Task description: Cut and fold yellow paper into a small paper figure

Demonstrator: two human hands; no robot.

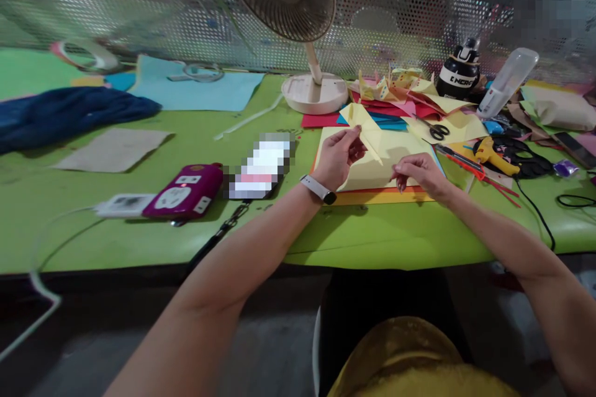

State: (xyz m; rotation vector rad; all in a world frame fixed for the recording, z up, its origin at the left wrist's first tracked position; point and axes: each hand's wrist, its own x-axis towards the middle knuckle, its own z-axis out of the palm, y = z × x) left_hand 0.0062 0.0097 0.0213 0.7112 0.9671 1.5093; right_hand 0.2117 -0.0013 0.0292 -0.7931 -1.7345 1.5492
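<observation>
My left hand [342, 155], with a watch on the wrist, pinches a piece of pale yellow paper [365, 127] that has been folded and stands up from the fingers. My right hand [419, 172] hovers to the right with thumb and fingers drawn together; whether anything small is between them cannot be made out. Below both hands lies a stack of paper, a pale yellow sheet [372, 181] on top and an orange sheet [382, 197] showing along its near edge. Scissors with black handles [437, 131] rest on paper beyond my right hand.
At the back stands a fan [314, 94], with paper scraps [395, 84] beside it. Right of the stack lie a utility knife [459, 160] and a yellow glue gun [496, 158]; a black bottle [459, 71] stands behind. A phone [263, 167] and purple power bank [186, 192] lie left.
</observation>
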